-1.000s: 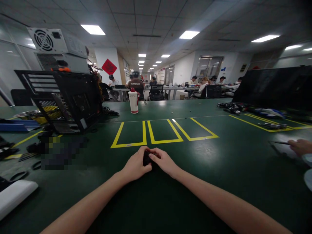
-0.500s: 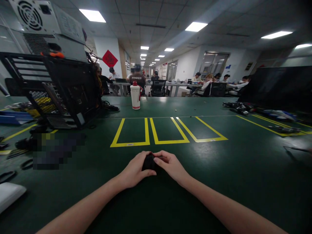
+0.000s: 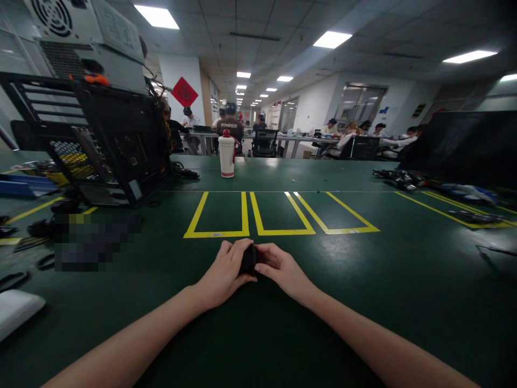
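The left hand (image 3: 220, 275) clasps a small black object (image 3: 247, 262) whose right edge the right hand (image 3: 286, 272) pinches, seemingly working it, and the next move calls for steadiness.

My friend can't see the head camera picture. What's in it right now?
The left hand holds a small black object while the right hand touches its edge at a green table. Beyond are three yellow tape outlines and a white, red-lidded bottle, with a black computer case at left.
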`<state>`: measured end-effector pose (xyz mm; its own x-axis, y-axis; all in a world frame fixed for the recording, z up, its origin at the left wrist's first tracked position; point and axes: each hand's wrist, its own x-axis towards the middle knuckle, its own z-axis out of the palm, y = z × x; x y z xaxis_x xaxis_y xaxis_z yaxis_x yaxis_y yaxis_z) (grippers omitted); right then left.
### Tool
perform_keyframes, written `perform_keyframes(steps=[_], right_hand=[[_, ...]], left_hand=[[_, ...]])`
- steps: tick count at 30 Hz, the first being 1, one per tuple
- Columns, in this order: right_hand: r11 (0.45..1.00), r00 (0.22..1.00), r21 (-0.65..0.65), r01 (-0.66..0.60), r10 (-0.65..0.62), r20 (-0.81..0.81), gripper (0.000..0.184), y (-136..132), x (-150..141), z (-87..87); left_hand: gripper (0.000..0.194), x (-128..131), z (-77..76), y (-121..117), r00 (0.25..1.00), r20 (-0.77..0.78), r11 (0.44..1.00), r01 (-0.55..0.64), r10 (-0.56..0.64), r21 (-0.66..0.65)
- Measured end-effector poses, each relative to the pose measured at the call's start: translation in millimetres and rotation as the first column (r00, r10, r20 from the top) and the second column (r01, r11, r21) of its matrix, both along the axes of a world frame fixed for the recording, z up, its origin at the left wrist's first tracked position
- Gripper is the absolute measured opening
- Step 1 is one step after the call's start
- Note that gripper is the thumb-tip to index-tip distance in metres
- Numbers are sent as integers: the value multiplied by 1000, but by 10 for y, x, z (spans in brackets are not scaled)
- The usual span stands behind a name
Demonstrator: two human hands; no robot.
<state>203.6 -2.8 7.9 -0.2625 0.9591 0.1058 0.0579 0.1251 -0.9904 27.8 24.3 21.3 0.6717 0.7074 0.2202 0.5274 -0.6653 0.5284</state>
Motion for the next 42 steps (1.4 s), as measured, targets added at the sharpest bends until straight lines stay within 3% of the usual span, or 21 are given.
perform_keyframes(steps=[7,10,14,23,28,31,35,40,42], right_hand=[[997,996,6,-73,74,-52,34,4,-9,-31],[999,998,23,-32,34,-62,24,8,-35,-21],[998,998,25,59,-58,-24,21,33,-51,-18],[999,998,-18,-30,29,-53,31,6,-38,-38],[1000,999,-1,30,-30,-30,21,33,-62,-42],[997,997,1,73,-73,-5,25,68,-66,-44],[998,1000,-56,27,-27,-2,28,80,-50,-54],[999,996,-30,-23,20,-81,34,55,-47,-66],[1000,997,-26,-7,5,-73,29,46,-55,-58]], left_hand=[[57,16,-132,47,999,9,992,-44,43,116],[59,19,-176,61,999,14,991,-33,32,128],[58,4,-130,47,1000,5,996,-9,9,89],[53,-21,-13,25,1000,-14,999,21,-21,28],[54,-19,-16,46,1000,-7,1000,14,-14,7],[54,-18,-26,62,1000,-1,1000,11,-11,0],[54,-21,-54,78,1000,6,1000,18,-18,4],[54,-10,-83,84,1000,15,999,5,-5,35],[53,-6,-83,80,1000,9,1000,10,-10,25]])
